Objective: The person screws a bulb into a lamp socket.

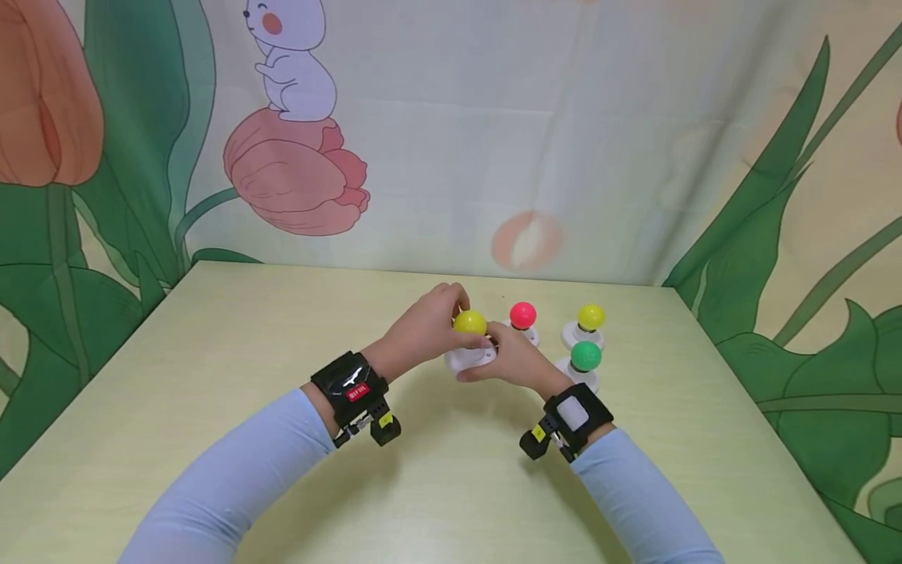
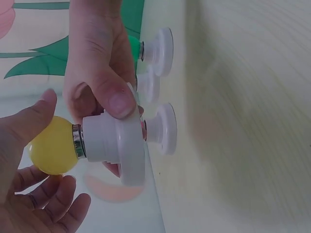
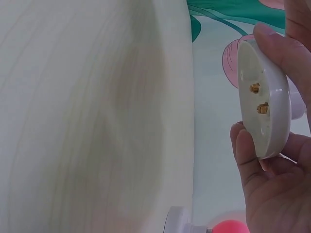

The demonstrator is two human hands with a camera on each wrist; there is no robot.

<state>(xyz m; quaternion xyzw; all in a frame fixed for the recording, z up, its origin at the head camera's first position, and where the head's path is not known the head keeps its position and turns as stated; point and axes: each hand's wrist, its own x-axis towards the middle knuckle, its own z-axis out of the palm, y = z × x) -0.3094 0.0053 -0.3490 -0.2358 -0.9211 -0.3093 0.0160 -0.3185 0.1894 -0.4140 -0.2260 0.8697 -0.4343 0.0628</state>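
Over the table, a yellow light bulb (image 1: 470,322) sits in a white lamp holder (image 1: 467,360). My right hand (image 1: 520,360) grips the holder by its round base, thumb on one face and fingers on the other. Around the bulb curl the thumb and fingers of my left hand (image 1: 426,325); in the left wrist view the thumb tip stands just off the glass. A strip of metal screw thread (image 2: 78,141) shows between bulb and holder. The right wrist view shows the underside of the base (image 3: 255,109), with two brass terminals inside.
Beyond my right hand stand a red bulb (image 1: 523,315), another yellow bulb (image 1: 591,317) and a green bulb (image 1: 586,356), each upright in a white holder on the pale wooden table (image 1: 437,486). A printed curtain (image 1: 437,180) hangs behind the table's far edge.
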